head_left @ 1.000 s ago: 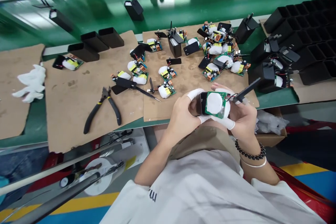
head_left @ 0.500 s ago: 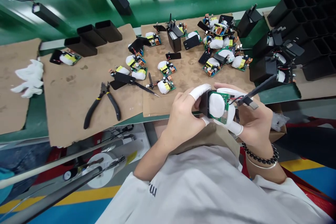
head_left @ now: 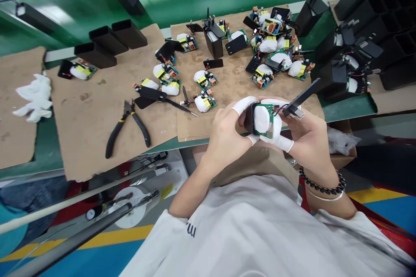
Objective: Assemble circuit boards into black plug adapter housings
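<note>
Your left hand point(head_left: 227, 136) curls round a black plastic charger shell point(head_left: 249, 117), thumb and white-capped forefinger pinching its sides, just above the near edge of the brown cardboard sheet point(head_left: 227, 95). Your right hand point(head_left: 305, 138) grips the green circuit board with its white foam pad point(head_left: 264, 119) from the other side, the board's end set into the shell's mouth; a flat black plug cover point(head_left: 300, 97) on red and black wires rests over your right fingers. Further out on the cardboard lie a black-handled screwdriver point(head_left: 177, 106), more loose boards point(head_left: 204, 80), and black-handled pliers point(head_left: 128, 127) well to the left
</note>
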A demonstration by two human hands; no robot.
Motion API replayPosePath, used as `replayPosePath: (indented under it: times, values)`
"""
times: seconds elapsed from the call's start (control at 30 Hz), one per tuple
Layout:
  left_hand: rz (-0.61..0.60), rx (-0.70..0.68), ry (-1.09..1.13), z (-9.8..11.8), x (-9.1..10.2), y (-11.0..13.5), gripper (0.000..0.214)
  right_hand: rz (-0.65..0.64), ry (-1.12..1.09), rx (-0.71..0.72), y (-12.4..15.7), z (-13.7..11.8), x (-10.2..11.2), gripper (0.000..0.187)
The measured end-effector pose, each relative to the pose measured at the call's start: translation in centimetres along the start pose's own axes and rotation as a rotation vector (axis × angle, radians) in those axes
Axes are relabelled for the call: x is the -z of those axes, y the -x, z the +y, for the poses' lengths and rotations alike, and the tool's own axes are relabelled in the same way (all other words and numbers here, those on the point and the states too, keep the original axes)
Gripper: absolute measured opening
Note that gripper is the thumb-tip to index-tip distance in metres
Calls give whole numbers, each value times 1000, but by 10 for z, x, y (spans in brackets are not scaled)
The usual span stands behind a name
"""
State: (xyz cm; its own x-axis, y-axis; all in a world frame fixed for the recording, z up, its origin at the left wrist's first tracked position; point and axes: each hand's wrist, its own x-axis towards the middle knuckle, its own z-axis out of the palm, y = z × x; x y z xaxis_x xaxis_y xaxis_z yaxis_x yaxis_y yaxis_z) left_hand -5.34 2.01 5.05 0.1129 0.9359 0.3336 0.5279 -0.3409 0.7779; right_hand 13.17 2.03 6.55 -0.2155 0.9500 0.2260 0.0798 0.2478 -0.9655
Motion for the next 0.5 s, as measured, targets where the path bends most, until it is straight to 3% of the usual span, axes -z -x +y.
replayPosePath:
  times: [0.5]
  values:
    - [16,-72,-35,8,4,2,59,-14,22,41,5,-6,1,59]
